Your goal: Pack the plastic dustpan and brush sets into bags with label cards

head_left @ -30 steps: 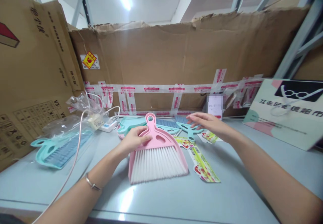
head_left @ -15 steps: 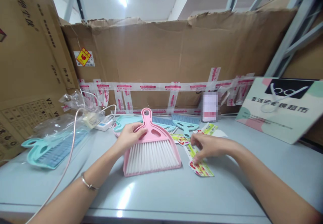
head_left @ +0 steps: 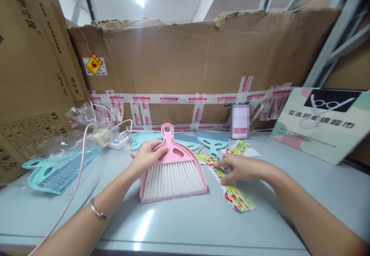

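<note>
My left hand (head_left: 148,156) grips a pink dustpan (head_left: 144,194) near its neck, thumb across the front. A pink hand brush (head_left: 173,179) with white bristles is nested in the dustpan, bristles toward me. Both stand at a slant on the table. My right hand (head_left: 239,167) holds a yellow-green printed card label (head_left: 238,198) with red pictures, index finger and thumb at its edges. Other similar labels (head_left: 206,159) lie just behind that hand. A light-blue hand brush (head_left: 214,144) rests beyond them, beside another light-blue brush and a light-blue dustpan (head_left: 141,138).
Another light-blue dustpan and brush set (head_left: 58,171) lies at the left by clear plastic bags and a white cable (head_left: 79,175). A phone (head_left: 240,121) leans against the cardboard (head_left: 173,63) at the back. A printed paper bag (head_left: 320,125) stands at the right.
The label under my right hand has turned, its near end shifting right and toward me. My right hand has moved slightly left. The pink set stays nearly in place.
</note>
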`<action>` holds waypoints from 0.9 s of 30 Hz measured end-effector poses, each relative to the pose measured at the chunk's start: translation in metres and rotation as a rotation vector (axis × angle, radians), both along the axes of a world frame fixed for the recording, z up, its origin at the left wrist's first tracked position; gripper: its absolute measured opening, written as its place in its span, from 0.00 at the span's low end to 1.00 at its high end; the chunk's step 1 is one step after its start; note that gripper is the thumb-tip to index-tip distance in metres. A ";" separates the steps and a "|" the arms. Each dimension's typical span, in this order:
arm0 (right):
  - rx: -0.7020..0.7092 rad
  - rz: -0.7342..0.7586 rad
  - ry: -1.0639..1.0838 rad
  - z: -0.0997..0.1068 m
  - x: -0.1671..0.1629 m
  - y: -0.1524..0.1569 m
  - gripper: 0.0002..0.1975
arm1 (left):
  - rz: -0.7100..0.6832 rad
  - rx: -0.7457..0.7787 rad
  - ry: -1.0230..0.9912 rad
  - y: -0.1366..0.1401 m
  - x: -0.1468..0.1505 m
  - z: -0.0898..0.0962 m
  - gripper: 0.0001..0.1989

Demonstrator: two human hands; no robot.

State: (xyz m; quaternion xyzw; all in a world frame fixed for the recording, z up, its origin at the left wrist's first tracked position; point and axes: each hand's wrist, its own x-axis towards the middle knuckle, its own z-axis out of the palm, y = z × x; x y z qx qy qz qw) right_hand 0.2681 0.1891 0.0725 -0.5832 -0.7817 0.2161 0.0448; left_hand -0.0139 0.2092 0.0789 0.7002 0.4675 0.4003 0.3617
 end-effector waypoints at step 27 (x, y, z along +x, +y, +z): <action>0.361 -0.227 0.465 -0.023 -0.013 0.030 0.16 | -0.023 -0.051 -0.029 0.003 -0.003 -0.004 0.13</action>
